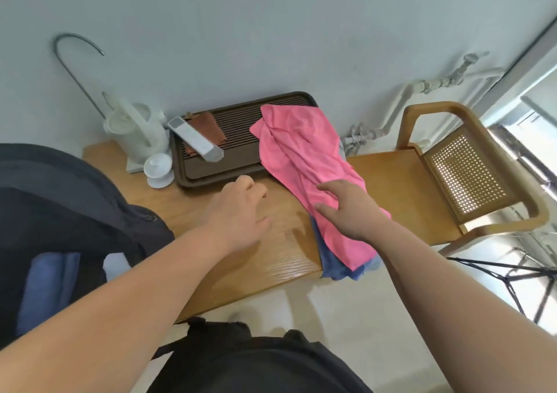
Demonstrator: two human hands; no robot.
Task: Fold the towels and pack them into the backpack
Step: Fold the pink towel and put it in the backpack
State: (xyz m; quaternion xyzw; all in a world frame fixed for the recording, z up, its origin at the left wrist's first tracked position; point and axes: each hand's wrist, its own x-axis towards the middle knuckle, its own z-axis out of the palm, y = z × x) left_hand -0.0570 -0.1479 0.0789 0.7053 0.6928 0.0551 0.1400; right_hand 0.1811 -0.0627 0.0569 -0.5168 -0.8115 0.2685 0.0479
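A crumpled pink towel lies across the right part of the wooden table, its far end on the brown tray. A blue towel lies under it and hangs over the table's front edge. My right hand rests on the pink towel, fingers spread, gripping nothing. My left hand hovers over bare tabletop to the left of the towels, fingers loosely curled, holding nothing. The black backpack stands open at the left, with a folded blue towel showing inside it.
A brown slatted tray at the back holds a brown cloth and a white remote-like device. A white kettle and white lid stand left of it. A wooden chair sits at the right.
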